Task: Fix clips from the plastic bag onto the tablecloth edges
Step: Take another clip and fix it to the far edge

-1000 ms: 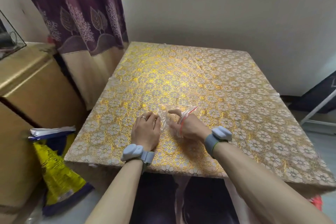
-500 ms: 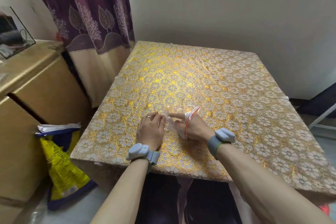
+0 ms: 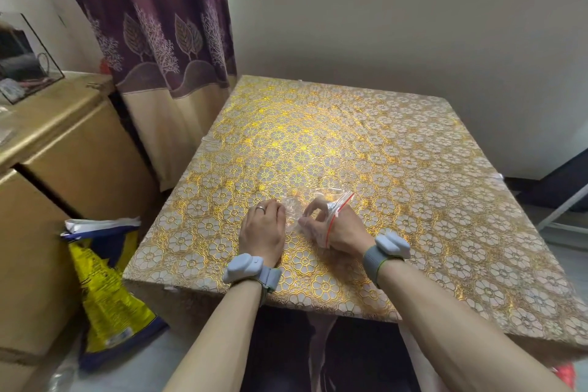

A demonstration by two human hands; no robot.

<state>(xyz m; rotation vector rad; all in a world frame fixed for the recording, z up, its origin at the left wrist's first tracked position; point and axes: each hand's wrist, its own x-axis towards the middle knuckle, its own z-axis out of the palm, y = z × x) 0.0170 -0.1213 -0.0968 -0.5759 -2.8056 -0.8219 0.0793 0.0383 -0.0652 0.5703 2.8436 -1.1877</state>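
A gold floral tablecloth (image 3: pixel 366 149) covers the table. Near its front edge lies a small clear plastic bag (image 3: pixel 305 204) with a red zip strip. My left hand (image 3: pixel 262 229) rests on the bag's left side, fingers curled on it. My right hand (image 3: pixel 334 226) reaches into the bag's mouth, and the red strip lies across its back. The fingertips are hidden in the plastic, so I cannot see what they hold. Clear clips sit on the cloth's left edge (image 3: pixel 208 138), right edge (image 3: pixel 496 176) and front edge (image 3: pixel 170 288).
A brown cabinet (image 3: pixel 63 169) stands to the left, with a yellow and blue sack (image 3: pixel 105 289) leaning at its foot. A purple and cream curtain (image 3: pixel 159 41) hangs behind the table's left corner. A pale wall panel backs the table. A white metal frame (image 3: pixel 566 207) stands at right.
Both hands have stayed on the bag; my right fingers have curled deeper into its mouth. The camera has tilted, so the table sits lower in view.
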